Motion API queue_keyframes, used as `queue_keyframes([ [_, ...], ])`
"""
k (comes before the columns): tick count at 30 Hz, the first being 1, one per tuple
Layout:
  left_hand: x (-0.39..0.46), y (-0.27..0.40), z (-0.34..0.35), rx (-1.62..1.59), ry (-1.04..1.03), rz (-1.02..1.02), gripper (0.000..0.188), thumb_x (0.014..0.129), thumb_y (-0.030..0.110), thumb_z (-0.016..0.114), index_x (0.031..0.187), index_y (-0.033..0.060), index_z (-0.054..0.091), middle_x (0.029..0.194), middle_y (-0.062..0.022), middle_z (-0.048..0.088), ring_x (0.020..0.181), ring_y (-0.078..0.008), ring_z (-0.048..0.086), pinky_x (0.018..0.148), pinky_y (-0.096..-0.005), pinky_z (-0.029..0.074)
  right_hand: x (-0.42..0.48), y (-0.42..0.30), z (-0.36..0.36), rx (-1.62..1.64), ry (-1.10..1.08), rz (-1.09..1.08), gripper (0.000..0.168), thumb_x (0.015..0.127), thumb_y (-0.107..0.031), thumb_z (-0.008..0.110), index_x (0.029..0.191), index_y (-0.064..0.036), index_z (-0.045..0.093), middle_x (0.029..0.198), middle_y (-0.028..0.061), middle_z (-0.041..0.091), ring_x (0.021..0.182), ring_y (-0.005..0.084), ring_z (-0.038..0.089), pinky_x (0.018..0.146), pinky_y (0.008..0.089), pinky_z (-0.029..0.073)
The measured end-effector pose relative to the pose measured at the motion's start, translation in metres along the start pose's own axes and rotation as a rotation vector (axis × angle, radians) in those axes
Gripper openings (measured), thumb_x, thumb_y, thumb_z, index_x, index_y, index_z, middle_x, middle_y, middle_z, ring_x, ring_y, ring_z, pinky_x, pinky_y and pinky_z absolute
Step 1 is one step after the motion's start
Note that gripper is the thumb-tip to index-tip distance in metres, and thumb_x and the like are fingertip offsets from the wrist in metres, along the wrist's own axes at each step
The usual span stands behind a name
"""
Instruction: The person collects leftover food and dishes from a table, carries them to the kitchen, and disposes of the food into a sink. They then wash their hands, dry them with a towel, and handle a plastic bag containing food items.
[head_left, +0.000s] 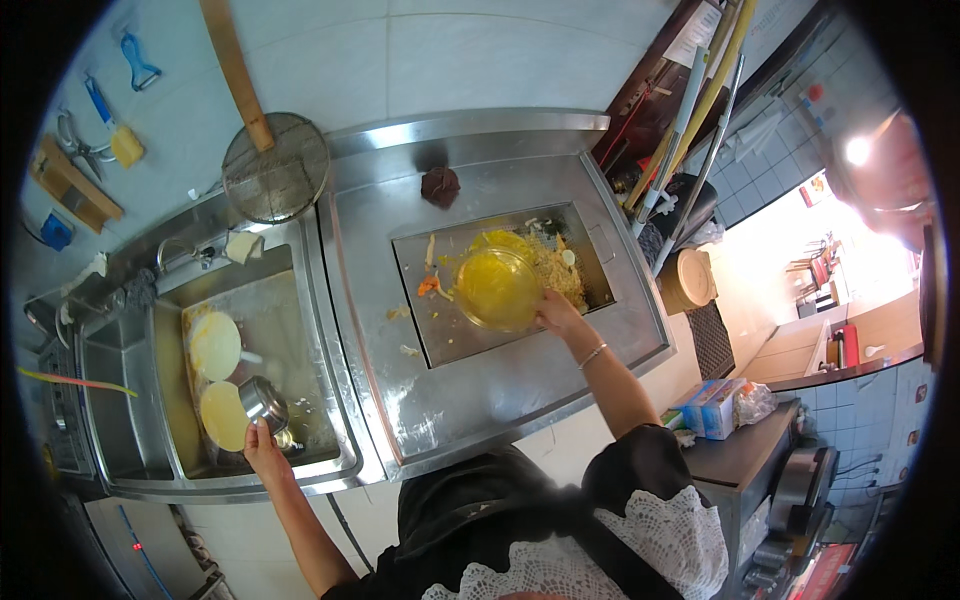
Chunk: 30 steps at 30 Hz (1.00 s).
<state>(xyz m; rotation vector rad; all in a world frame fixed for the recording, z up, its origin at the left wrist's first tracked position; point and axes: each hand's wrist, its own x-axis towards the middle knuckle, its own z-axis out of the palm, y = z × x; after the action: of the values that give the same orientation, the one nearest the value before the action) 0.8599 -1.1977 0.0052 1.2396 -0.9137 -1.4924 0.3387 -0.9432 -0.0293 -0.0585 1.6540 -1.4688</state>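
Observation:
Over the right part of the sink (281, 307), my left hand (266, 450) grips the rim of a small stainless-steel bowl (262, 401), which is tilted. Two round pale yellow bowls or plates lie at the sink's left: an upper one (215, 346) and a lower one (223, 416). My right hand (557, 313) holds the edge of a clear bowl (497, 289) above a recessed basin (450, 341) in the steel counter. Yellow shows through this bowl; whether it is inside or beneath cannot be told. Food scraps (559, 274) lie around it in the basin.
A wire-mesh strainer (276, 180) with a wooden handle leans against the wall. A dark brown clump (439, 187) sits on the counter behind the basin. Several poles (694, 127) stand at the right. A faucet (184, 255) rises behind the sink. Peelers, shears and a brush hang left.

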Motion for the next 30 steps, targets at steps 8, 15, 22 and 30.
queue_keyframes([
  [8, -0.004, -0.004, 0.018, 0.025, 0.044, 0.005, 0.006, 0.087, 0.012, 0.059, 0.086, 0.0068, 0.061, 0.075, 0.0054, 0.057, 0.060, 0.0014, 0.042, 0.050, -0.0156, 0.030, 0.021, 0.009, -0.045, 0.032, -0.084, 0.052, 0.015, 0.083, 0.000, 0.050, 0.096, -0.005, 0.054, 0.079, 0.0021, 0.056, 0.059, 0.0102, 0.050, 0.047, 0.0247, 0.043],
  [15, -0.013, 0.001, 0.036, 0.074, 0.026, 0.049, 0.011, 0.087, 0.013, 0.059, 0.076, 0.0098, 0.059, 0.067, 0.0068, 0.054, 0.054, 0.0010, 0.036, 0.047, -0.0163, 0.027, 0.005, -0.035, -0.097, -0.207, 0.062, 0.086, 0.009, 0.080, 0.000, 0.051, 0.087, -0.003, 0.056, 0.068, 0.0026, 0.055, 0.051, 0.0110, 0.049, 0.043, 0.0232, 0.040],
  [22, -0.007, -0.005, 0.042, 0.059, -0.001, 0.043, 0.010, 0.087, 0.013, 0.060, 0.077, 0.0100, 0.059, 0.070, 0.0072, 0.053, 0.055, 0.0009, 0.035, 0.047, -0.0168, 0.026, 0.033, -0.067, -0.148, -0.839, 0.136, -0.111, 0.012, 0.078, -0.004, 0.052, 0.089, -0.001, 0.055, 0.068, 0.0077, 0.057, 0.051, 0.0165, 0.054, 0.042, 0.0290, 0.043],
  [30, -0.009, 0.000, 0.036, 0.095, -0.037, 0.033, 0.011, 0.087, 0.013, 0.060, 0.077, 0.0094, 0.059, 0.069, 0.0077, 0.052, 0.055, 0.0009, 0.035, 0.047, -0.0171, 0.025, -0.031, -0.154, -0.044, -1.676, 0.513, -0.626, 0.016, 0.080, -0.011, 0.050, 0.094, -0.003, 0.047, 0.086, 0.0184, 0.060, 0.071, 0.0340, 0.062, 0.060, 0.0412, 0.050],
])
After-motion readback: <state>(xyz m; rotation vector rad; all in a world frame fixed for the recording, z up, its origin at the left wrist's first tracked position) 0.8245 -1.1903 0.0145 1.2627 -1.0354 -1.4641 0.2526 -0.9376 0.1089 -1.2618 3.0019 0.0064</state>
